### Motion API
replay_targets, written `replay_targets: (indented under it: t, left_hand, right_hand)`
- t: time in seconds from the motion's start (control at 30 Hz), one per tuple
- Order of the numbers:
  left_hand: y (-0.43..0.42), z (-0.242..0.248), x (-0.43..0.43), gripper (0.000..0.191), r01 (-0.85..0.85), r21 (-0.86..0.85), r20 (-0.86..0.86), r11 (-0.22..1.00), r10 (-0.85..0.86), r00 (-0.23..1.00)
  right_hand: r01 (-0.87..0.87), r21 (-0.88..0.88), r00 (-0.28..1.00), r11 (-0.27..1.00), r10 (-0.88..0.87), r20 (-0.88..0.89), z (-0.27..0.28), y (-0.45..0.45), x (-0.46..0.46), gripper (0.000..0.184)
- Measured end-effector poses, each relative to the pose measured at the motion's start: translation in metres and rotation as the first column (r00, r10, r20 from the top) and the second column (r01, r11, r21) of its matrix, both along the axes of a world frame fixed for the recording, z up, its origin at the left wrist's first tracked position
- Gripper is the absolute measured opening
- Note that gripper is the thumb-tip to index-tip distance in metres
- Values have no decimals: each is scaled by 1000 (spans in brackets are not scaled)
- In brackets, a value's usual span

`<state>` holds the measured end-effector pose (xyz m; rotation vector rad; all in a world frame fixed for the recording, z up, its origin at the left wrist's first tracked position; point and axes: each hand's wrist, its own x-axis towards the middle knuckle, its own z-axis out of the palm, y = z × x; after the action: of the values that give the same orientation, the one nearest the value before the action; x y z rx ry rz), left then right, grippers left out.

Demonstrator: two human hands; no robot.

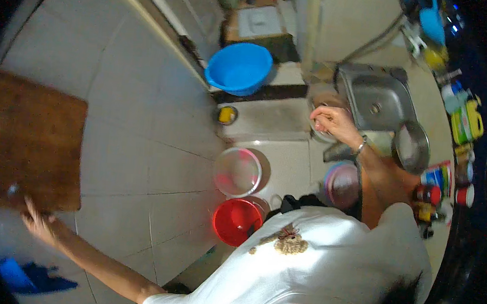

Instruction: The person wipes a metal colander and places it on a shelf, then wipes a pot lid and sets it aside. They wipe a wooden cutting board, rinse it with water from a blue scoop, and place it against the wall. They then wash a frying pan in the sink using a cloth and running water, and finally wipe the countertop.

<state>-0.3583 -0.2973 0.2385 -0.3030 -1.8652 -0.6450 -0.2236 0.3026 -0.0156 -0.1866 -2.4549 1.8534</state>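
Note:
My left hand (39,225) reaches far out to the left, its index finger extended at the lower edge of a brown wooden panel (37,137) on the tiled wall. A small shiny round fitting (13,189) sits on the panel just beyond the fingertips; blur hides whether I touch it. My right hand (332,122), a metal bracelet (361,144) at its wrist, hangs with curled fingers beside the stainless steel sink (382,98). Nothing shows in it. Below it is a pale round container (324,135), partly covered.
A metal pot (412,147) stands by the sink, with several bottles and jars (429,194) along the counter. On the floor are a red bucket (236,221) and a clear tub (238,172). A blue basin (240,68) rests on the raised ledge. Blue cloth (44,278) hangs lower left.

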Motion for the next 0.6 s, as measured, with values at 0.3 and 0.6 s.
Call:
replay_targets:
  t: [0.3, 0.6]
  left_hand:
    - [167, -152, 33, 19, 374, 204, -49, 905, -372, 927]
    - [375, -251, 63, 17, 886, 382, 716, 263, -691, -104]
  right_hand:
    - [156, 202, 981, 967, -176, 86, -76, -13, 109, 16]
    - [585, 256, 801, 769, -597, -37, -99, -7, 233, 16]
